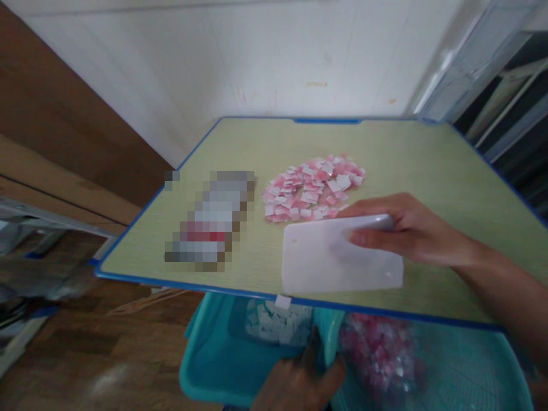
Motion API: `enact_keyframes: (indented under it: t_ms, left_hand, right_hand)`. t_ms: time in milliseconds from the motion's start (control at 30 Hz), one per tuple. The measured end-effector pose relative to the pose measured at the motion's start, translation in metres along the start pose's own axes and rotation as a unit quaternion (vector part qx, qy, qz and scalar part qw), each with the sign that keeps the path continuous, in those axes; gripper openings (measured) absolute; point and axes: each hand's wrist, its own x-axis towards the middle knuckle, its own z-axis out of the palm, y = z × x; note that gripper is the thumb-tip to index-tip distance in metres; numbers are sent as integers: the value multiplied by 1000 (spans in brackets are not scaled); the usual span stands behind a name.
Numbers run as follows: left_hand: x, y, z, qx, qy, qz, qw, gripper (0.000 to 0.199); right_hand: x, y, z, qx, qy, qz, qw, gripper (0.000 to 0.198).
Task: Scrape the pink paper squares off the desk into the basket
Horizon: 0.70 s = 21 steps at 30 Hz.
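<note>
My right hand [411,228] is closed on a flat white plastic scraper [334,257], thumb on its near face. The scraper is held tilted over the pale green board [205,142], just in front of a loose heap of small pink and white paper-like squares [310,191]. Below the board's front edge, my left hand [297,382] pinches the rim of a teal basin [240,365], with a finger on the inner side and the thumb on the other. Many small white pieces [278,322] lie in this basin. One white piece [283,301] rests at the board's front edge.
On the board's left lies a pixelated oblong object [212,220]. A second teal basket [471,365] with shiny pink-red wrapped items [381,354] stands below at the right. Behind the board rises a white wall [278,63]; a brown wooden panel [77,85] is at the left.
</note>
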Motion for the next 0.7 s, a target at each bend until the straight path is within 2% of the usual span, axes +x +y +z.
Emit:
enact_keyframes:
  t_ms: [100,267,367,467,633,700]
  left_hand:
    - [-1,2,-3,18,-14,0,1000,37]
    - [-1,3,-4,22,-20,-6,1000,39]
    - [0,3,-5,34,-38,-3,999,42]
    - [1,3,-6,58,-48,2,997,45]
    - [1,3,-3,71,-41,27,996,52]
    - [1,3,-2,70,-37,27,996,52]
  right_hand:
    - [-1,-3,0,24,21,3,999,21]
    - [-6,8,-19,44,169,72,982,19]
    - [-6,18,-26,46,223,92,969,18]
    - [-4,22,-25,5,212,81,974,18]
    - [-3,17,-25,-30,124,73,989,19]
    - [-3,16,-26,-20,145,84,986,20]
